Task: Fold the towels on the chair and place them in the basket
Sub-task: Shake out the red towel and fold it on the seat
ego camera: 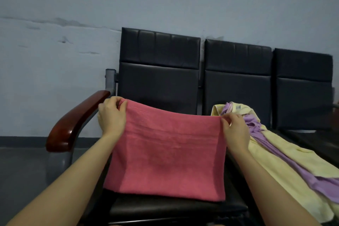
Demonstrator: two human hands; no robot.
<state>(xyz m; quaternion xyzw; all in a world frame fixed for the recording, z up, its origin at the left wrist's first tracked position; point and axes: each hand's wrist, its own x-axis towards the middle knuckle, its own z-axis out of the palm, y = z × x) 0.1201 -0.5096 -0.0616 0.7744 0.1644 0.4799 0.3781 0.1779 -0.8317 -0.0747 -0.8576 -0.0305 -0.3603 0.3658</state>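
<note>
A pink towel [168, 154] hangs doubled over above the leftmost black seat [165, 207], its lower edge resting near the seat's front. My left hand [111, 117] pinches its top left corner and my right hand [235, 130] pinches its top right corner, so the top edge stretches between them. A yellow towel [275, 152] and a purple towel [293, 169] lie crumpled together on the middle seat, just right of my right hand. No basket is in view.
The seats belong to a row of three black padded chairs [238, 71] against a pale wall. A glossy brown wooden armrest [77, 121] juts out at the left end. Grey floor [22, 170] lies to the left.
</note>
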